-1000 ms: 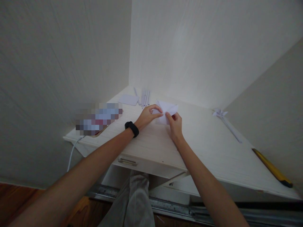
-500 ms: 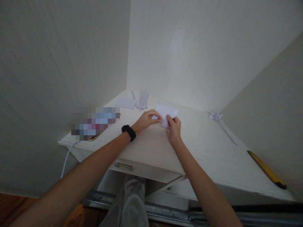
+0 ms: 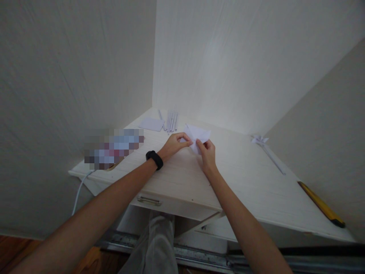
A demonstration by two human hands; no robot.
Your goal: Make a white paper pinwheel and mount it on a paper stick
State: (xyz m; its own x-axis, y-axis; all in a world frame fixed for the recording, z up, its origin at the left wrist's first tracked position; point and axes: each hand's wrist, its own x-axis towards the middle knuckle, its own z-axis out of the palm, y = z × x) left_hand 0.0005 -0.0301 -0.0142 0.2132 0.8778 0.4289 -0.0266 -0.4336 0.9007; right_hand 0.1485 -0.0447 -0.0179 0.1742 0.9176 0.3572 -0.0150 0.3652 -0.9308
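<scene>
I take the folded paper as my mark; it lies on the desk, near the middle, toward the far wall. My left hand sits at its left edge, my right hand at its near edge, fingertips of both on it. Behind it and to the left lie the paper strips, with a flat sheet just left of them. Well to its right lies a folded flower on a stem. Farther right, at the desk's edge, lies the cutter. Below its near left, the drawer handle sits in the desk front.
</scene>
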